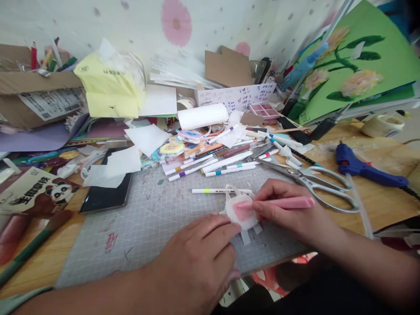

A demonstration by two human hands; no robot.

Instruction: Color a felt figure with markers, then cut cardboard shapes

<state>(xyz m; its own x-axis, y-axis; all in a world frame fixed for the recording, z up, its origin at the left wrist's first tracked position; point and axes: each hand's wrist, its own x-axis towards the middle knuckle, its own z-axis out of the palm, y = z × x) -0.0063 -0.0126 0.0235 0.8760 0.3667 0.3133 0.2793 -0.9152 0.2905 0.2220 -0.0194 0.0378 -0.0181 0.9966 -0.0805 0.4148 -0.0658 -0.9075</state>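
Observation:
My right hand (288, 214) grips a pink marker (288, 203), its tip on a small white paper cutout (241, 212) partly coloured pink. My left hand (197, 258) rests on the grey cutting mat (147, 218), with its fingertips pressing the cutout's lower left edge. Small paper tabs stick out below the cutout. A white marker with a yellow band (219, 191) lies just beyond the cutout.
Large scissors (315, 181) lie right of my hands, a blue glue gun (364, 168) beyond them. Several markers (213, 164) and paper scraps crowd the mat's far edge. A black phone (106, 192) under white paper lies left. A green flower painting (354, 65) leans at back right.

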